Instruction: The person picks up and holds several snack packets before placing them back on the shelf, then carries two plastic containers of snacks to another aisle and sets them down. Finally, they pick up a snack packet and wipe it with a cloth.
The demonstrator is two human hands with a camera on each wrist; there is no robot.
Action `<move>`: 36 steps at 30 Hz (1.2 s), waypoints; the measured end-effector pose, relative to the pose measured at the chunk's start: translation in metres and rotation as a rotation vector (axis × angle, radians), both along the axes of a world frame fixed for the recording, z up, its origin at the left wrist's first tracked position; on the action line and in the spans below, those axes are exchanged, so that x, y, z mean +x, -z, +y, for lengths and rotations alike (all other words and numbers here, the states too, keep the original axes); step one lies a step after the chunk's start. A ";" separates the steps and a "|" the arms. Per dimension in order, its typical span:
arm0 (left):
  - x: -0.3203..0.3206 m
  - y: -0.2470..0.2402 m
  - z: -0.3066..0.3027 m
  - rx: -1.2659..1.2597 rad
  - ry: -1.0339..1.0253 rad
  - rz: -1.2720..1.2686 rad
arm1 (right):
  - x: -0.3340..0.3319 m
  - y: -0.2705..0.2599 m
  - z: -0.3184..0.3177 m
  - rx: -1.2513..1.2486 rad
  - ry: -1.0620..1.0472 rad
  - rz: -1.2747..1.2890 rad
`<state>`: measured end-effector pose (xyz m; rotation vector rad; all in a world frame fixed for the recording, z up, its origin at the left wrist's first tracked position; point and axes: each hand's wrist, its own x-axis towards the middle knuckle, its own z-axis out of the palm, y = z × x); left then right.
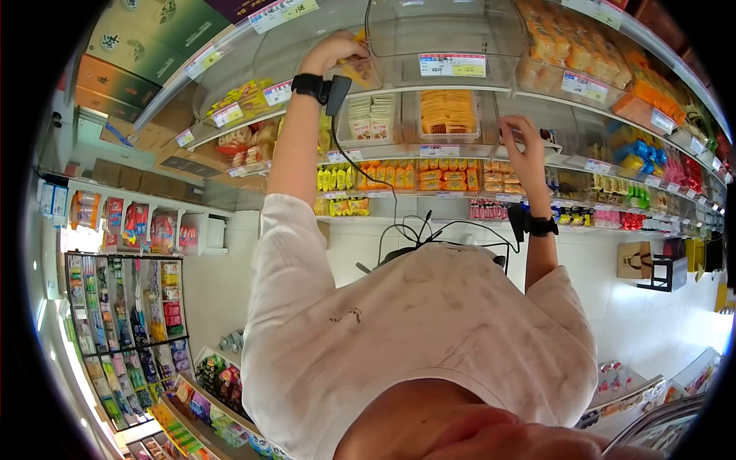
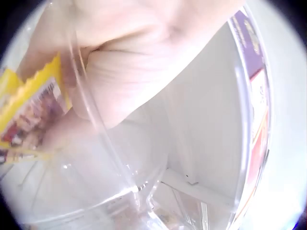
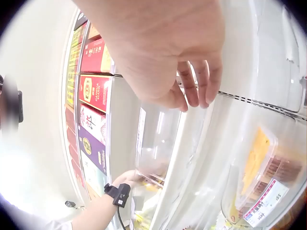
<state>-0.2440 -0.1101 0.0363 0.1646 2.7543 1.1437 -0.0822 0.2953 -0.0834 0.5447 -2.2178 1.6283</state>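
My left hand (image 1: 335,52) reaches into a clear plastic bin (image 2: 110,148) on the upper shelf. In the left wrist view, its fingers pinch small yellow snack packets (image 2: 36,110) with a printed picture and zigzag edges. The bin's wall crosses in front of part of that hand. Off to the right, my right hand (image 1: 525,149) hangs in front of the lower shelf, its fingers loosely bent with nothing in them. Close by it is a bin of orange-yellow packs (image 1: 448,113).
Price tags (image 1: 452,64) line the shelf edges. Orange snack packs (image 1: 571,42) fill bins at the upper right. A black cable (image 1: 394,201) runs from my left wrist down to my chest. Red gift boxes (image 3: 96,91) stand on a shelf above. Display racks (image 1: 130,337) stand behind on the left.
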 end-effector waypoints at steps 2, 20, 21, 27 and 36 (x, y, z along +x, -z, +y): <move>0.012 -0.006 0.000 0.064 -0.105 0.109 | 0.006 -0.004 0.004 0.018 0.007 0.049; 0.229 0.011 0.134 0.127 0.070 0.688 | 0.077 -0.077 -0.082 -0.308 -0.448 -0.331; 0.233 0.023 0.142 0.127 0.136 0.631 | 0.078 -0.075 -0.088 -0.322 -0.469 -0.366; 0.239 0.041 0.152 0.300 0.188 0.337 | 0.059 -0.053 -0.079 -0.393 -0.411 -0.808; 0.224 0.060 0.138 0.640 -0.061 0.143 | 0.048 -0.037 -0.044 -0.240 -0.294 -0.557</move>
